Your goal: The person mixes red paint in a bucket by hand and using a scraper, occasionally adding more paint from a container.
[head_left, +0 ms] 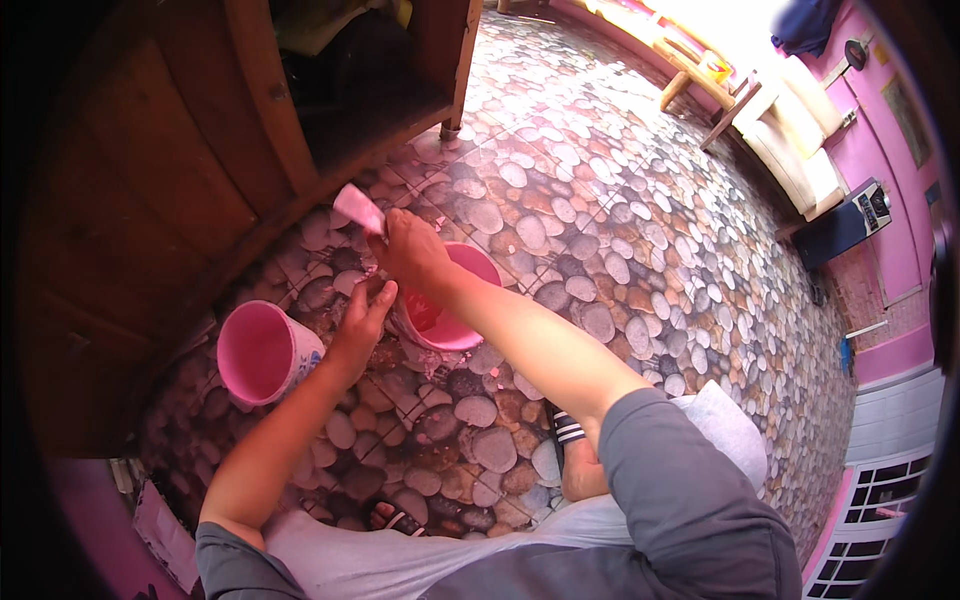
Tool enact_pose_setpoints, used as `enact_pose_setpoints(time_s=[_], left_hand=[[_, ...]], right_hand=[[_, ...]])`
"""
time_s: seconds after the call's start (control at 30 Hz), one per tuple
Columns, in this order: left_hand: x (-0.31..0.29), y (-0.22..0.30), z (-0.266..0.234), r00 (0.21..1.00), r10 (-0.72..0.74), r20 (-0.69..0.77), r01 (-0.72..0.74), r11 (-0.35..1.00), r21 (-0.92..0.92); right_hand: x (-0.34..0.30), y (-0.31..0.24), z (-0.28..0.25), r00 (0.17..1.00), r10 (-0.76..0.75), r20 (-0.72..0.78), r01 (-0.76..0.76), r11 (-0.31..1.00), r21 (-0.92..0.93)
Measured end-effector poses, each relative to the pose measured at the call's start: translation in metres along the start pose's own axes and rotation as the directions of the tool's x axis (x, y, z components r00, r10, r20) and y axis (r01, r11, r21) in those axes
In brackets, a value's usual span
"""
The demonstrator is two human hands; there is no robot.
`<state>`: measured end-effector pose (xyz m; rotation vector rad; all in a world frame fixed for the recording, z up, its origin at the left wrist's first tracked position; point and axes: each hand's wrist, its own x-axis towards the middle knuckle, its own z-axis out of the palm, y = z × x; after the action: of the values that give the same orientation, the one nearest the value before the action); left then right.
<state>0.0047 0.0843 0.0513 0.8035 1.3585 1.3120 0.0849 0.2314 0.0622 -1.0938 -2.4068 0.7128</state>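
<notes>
Clamping right-hand fingers on the near right end of a pale pink slab-like piece [358, 209], with the right hand [411, 250] reaching across the right pink bucket [478, 262]. Holding the piece just beyond that bucket's left rim, between it and the bottom edge of the wooden cabinet [190, 140]. Reaching in with the left hand [362, 322] beside the bucket's near left side, showing thumb and forefinger slightly apart; being unable to tell contact with the wall. Finding tight room leftward, between cabinet and left pink bucket [262, 350]; finding wider room far and right over pebble-patterned floor tiles [620, 240]. Seeing the piece flaring toward its far left end, narrowing at the fingers. Noting red material [430, 317] inside the right bucket, pink scraps [495, 373] lying nearby.
</notes>
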Motion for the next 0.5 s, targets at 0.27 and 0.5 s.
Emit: enact_pose_setpoints(time_s=[0.27, 0.5], left_hand=[[-0.041, 0.084, -0.019, 0.994, 0.090, -0.055, -0.088, 0.995, 0.048], [-0.163, 0.226, 0.016, 0.356, 0.643, 0.678, -0.482, 0.748, -0.456]], right_hand=[[0.011, 0.023, 0.050, 0.883, -0.442, -0.157, 0.412, 0.891, -0.190], [0.039, 0.043, -0.013, 0.985, -0.173, -0.006, 0.172, 0.983, -0.065]])
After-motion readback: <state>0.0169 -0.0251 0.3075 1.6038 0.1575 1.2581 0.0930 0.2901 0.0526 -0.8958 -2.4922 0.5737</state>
